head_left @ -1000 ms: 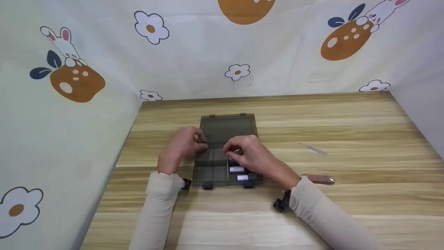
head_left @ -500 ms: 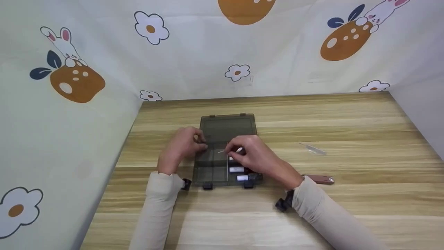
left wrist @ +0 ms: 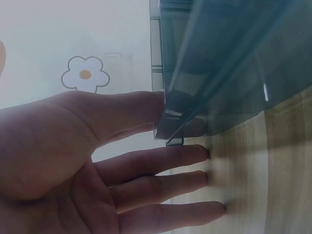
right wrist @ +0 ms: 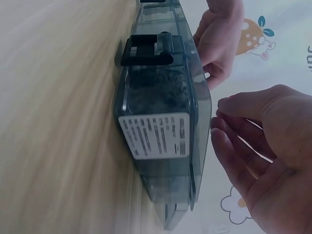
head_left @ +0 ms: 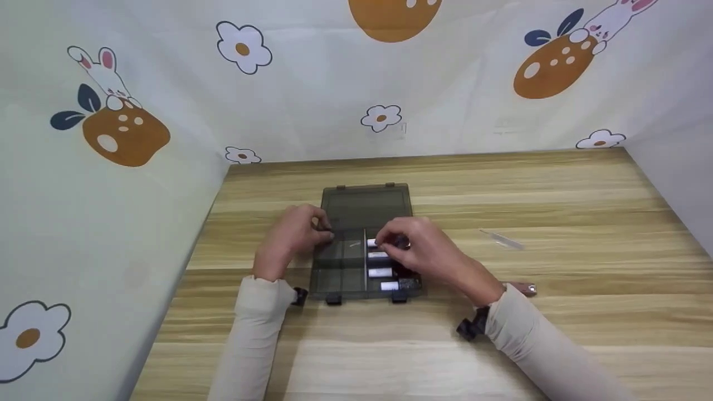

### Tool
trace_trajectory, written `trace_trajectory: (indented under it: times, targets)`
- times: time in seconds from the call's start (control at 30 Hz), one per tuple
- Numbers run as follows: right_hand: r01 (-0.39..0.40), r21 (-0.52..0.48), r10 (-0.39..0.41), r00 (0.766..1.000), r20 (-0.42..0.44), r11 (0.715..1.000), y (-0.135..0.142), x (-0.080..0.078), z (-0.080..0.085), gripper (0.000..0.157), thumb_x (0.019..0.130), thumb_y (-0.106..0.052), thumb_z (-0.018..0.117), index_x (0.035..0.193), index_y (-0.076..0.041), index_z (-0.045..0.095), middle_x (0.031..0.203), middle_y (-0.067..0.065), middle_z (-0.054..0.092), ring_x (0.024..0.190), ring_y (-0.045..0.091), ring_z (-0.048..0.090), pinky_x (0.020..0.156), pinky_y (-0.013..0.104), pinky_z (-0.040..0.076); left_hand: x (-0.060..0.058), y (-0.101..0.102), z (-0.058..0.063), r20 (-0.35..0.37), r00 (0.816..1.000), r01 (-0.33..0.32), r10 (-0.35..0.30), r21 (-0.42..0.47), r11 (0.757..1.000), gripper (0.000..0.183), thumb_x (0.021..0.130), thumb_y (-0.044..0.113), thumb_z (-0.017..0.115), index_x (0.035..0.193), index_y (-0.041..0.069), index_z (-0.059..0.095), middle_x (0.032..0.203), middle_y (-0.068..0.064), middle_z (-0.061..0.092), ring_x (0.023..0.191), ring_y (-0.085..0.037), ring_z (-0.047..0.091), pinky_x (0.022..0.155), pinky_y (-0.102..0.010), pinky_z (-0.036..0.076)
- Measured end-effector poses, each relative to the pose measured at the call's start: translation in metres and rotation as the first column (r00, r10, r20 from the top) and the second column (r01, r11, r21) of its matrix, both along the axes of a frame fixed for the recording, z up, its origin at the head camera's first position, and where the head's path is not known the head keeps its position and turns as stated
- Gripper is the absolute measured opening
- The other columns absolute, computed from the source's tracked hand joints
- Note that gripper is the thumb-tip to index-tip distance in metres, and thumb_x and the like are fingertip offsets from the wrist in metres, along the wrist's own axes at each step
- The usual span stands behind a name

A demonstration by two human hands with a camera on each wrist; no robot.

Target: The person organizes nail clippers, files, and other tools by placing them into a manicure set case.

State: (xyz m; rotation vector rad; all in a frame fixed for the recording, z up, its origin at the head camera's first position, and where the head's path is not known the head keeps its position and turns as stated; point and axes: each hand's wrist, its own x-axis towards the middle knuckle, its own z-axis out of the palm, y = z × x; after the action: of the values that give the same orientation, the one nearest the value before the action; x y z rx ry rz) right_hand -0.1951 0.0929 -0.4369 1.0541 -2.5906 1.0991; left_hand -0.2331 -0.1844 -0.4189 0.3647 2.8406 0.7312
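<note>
Head view: a dark see-through divided case sits at the centre of the frame, a little below the middle, on the wood-grain surface, its lid laid back toward the top. Its right-hand part holds a column of small white-ended tubes; the left-hand compartments show no tubes.

The left hand has its grip pinching the case's left edge, the other fingers stretched out. The right hand is over the upper right of the case, thumb and fingers loosely bent at the topmost tube; the right wrist view shows nothing between the tips.

The step in hand looks like settling tubes into that column. My judgement: the next move calls for a light fingertip nudge to level the top one, or a clean lift away, with the left hand steadying the edge.
</note>
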Motion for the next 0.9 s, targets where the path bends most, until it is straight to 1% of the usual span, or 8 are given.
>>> trace_trajectory:
  times: [0.1, 0.2, 0.33, 0.4, 0.6, 0.73, 0.9]
  targets:
    - [0.013, -0.002, -0.013, 1.000, 0.021, 1.000, 0.005, 0.001, 0.001, 0.007, 0.089, -0.013, 0.075, 0.097, -0.015, 0.074, 0.095, -0.006, 0.073, 0.086, 0.006, 0.067, 0.077, 0.031, 0.059, 0.000, 0.000, -0.001, 0.001, 1.000, -0.005, 0.005, 0.004, 1.000, 0.008, 0.087, 0.023, 0.079, 0.089, 0.018, 0.073, 0.084, -0.001, 0.071, 0.071, -0.015, 0.065, 0.062, -0.029, 0.049]
    - [0.009, -0.015, -0.009, 1.000, 0.027, 1.000, 0.010, 0.001, 0.002, 0.008, 0.090, -0.012, 0.075, 0.097, -0.014, 0.074, 0.094, -0.005, 0.073, 0.085, 0.006, 0.067, 0.076, 0.033, 0.059, -0.001, 0.000, -0.001, 0.000, 1.000, -0.006, 0.006, 0.006, 1.000, 0.008, 0.087, 0.022, 0.079, 0.089, 0.017, 0.073, 0.084, -0.002, 0.072, 0.071, -0.015, 0.065, 0.062, -0.029, 0.050]
    - [0.005, -0.034, -0.004, 1.000, 0.017, 0.999, 0.019, 0.002, 0.004, 0.008, 0.090, -0.013, 0.075, 0.098, -0.014, 0.074, 0.094, -0.006, 0.073, 0.085, 0.006, 0.067, 0.075, 0.035, 0.059, 0.000, 0.001, 0.000, 0.004, 1.000, -0.009, 0.009, 0.001, 1.000, 0.008, 0.087, 0.022, 0.079, 0.089, 0.017, 0.073, 0.085, -0.002, 0.072, 0.071, -0.016, 0.065, 0.062, -0.029, 0.050]
    - [0.011, -0.038, -0.011, 1.000, 0.014, 0.999, 0.024, 0.003, 0.004, 0.007, 0.091, -0.015, 0.074, 0.098, -0.016, 0.074, 0.095, -0.007, 0.073, 0.088, 0.007, 0.067, 0.077, 0.036, 0.059, 0.000, 0.001, 0.000, 0.007, 1.000, -0.017, 0.017, -0.005, 1.000, 0.008, 0.087, 0.023, 0.079, 0.089, 0.018, 0.073, 0.085, -0.002, 0.071, 0.071, -0.016, 0.065, 0.062, -0.030, 0.050]
    - [0.053, -0.003, -0.053, 0.999, 0.008, 0.999, 0.041, 0.004, 0.004, 0.011, 0.091, -0.018, 0.075, 0.101, -0.019, 0.073, 0.100, -0.008, 0.073, 0.098, 0.018, 0.067, 0.089, 0.039, 0.056, 0.000, 0.000, 0.000, 0.001, 1.000, -0.015, 0.015, -0.015, 1.000, 0.009, 0.087, 0.023, 0.079, 0.090, 0.017, 0.073, 0.087, -0.002, 0.071, 0.073, -0.017, 0.065, 0.062, -0.030, 0.050]
    - [0.080, 0.021, -0.080, 0.996, 0.039, 0.997, 0.054, 0.004, 0.002, 0.014, 0.089, -0.016, 0.076, 0.103, -0.019, 0.073, 0.103, -0.008, 0.073, 0.100, 0.019, 0.067, 0.088, 0.040, 0.056, 0.000, 0.000, -0.001, 0.004, 1.000, -0.021, 0.021, -0.006, 1.000, 0.009, 0.087, 0.023, 0.079, 0.089, 0.018, 0.073, 0.086, -0.001, 0.071, 0.072, -0.017, 0.065, 0.061, -0.030, 0.050]
    - [0.103, 0.033, -0.105, 0.993, 0.049, 0.994, 0.070, 0.002, 0.000, 0.017, 0.089, -0.016, 0.076, 0.105, -0.016, 0.074, 0.105, -0.007, 0.074, 0.098, 0.017, 0.068, 0.086, 0.038, 0.057, -0.001, 0.001, -0.002, -0.009, 1.000, -0.001, 0.002, 0.014, 1.000, 0.009, 0.086, 0.021, 0.079, 0.088, 0.016, 0.073, 0.082, -0.002, 0.071, 0.068, -0.015, 0.064, 0.059, -0.029, 0.049]
